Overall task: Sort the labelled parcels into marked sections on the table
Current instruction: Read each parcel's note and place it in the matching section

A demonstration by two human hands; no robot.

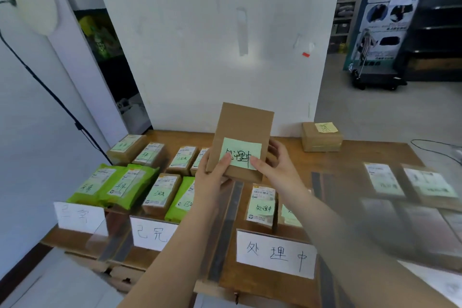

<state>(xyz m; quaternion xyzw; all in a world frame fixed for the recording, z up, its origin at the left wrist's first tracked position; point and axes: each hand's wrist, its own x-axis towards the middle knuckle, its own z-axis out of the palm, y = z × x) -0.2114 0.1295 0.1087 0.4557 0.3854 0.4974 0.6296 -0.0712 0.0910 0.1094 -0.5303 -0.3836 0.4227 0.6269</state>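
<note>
I held the brown parcel (240, 142) upright above the tabletop (350, 157). Both hands, left (212, 180) and right (277, 167), had fingers grasping its lower edge.

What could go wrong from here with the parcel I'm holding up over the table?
The brown parcel is held in the air by the left hand and right hand at its lower edge only, so it might tip or slip onto the parcels below. Both thumbs press the green sticky note, which could peel or smudge. The 处理中 section already holds parcels near its sign, so setting it down carelessly may knock them across the tape line.
</note>
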